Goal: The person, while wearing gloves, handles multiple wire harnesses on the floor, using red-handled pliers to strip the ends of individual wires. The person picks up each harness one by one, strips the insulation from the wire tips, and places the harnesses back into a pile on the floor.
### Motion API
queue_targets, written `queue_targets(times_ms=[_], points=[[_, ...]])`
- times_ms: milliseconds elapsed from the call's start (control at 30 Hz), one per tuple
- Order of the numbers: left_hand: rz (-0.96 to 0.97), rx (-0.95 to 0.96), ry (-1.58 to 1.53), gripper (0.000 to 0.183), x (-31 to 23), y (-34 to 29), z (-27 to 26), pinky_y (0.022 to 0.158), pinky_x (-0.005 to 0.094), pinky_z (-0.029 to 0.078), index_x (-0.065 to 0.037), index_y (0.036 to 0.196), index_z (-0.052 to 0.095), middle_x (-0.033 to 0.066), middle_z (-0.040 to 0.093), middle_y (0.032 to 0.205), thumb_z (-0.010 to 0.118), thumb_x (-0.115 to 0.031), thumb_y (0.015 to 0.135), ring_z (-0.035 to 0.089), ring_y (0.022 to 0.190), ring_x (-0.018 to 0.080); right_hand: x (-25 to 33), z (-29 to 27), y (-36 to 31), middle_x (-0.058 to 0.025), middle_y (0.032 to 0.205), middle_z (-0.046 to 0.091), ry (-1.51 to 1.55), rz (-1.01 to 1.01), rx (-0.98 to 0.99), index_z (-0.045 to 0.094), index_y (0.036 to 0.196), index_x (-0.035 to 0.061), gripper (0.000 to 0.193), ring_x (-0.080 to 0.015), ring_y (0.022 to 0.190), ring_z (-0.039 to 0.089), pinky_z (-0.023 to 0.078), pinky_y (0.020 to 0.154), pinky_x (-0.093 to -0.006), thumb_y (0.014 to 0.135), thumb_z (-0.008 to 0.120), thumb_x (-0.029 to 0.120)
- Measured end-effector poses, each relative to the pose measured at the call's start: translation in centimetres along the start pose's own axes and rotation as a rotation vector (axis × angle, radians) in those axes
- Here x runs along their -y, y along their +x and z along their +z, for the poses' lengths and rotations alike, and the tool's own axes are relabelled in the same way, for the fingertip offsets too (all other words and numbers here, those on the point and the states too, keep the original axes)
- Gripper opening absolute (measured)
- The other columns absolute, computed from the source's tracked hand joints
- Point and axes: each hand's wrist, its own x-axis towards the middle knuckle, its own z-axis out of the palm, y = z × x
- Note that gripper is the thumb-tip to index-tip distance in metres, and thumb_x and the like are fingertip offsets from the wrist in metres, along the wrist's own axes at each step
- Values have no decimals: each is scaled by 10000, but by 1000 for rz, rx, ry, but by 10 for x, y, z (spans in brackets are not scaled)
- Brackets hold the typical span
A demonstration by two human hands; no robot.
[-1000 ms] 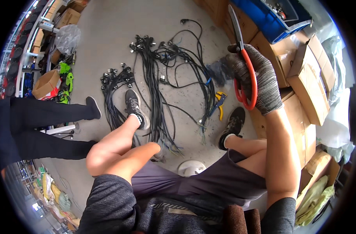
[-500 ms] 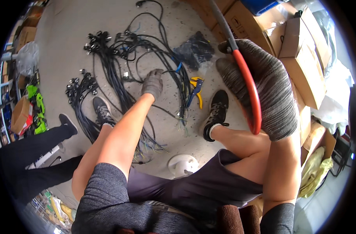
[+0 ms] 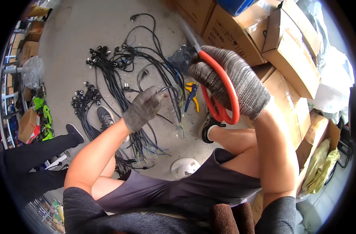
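Observation:
Gloved in grey, my left hand (image 3: 142, 110) is closed on a black power cable (image 3: 171, 87), which bends away to the right of its fingers. My right hand (image 3: 238, 80), in a striped grey glove, grips large scissors by their red handles (image 3: 234, 99); the blades point up and left. Beneath my left hand, a bundle of black cables (image 3: 109, 74) with plugs at the far end lies on the floor. Its near ends show thin coloured wires. A smaller plug-ended bundle (image 3: 82, 103) lies to the left. Blue-and-yellow wire strippers (image 3: 191, 95) rest between my hands on the floor.
Cardboard boxes (image 3: 234, 33) are stacked on the right, under a blue container (image 3: 233, 4). A dark plastic bag (image 3: 178, 58) lies beyond the scissors. A white round object (image 3: 184, 167) stands between my legs. Another person's dark-trousered leg (image 3: 37, 154) extends in from the left, near shelves.
My left hand has lifted off the floor toward me with a cable in it. My right hand and the scissors have moved left, toward my left hand.

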Motion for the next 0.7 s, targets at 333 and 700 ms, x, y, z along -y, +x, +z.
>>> queue_targets(times_ms=[333,700], points=[[425,60,368,425,11,-125,32,604,291,456,-33,1317,531,36,557,727,545,-336,1019,558,654,116,26,66,-19,-147,951,666,1310,316,65,578,1082,8,272,-262,873,682,578,762,-396,970,590,255],[224,17,-767,575,33,-121,75,993,444,512,-122,1399,459,68,550,1335,470,-534,998,544,1236,194,13,149,-63,-64,843,583,495,-317,-30,590,903,25,86,-131,806,598,501,711,-289,843,650,40]])
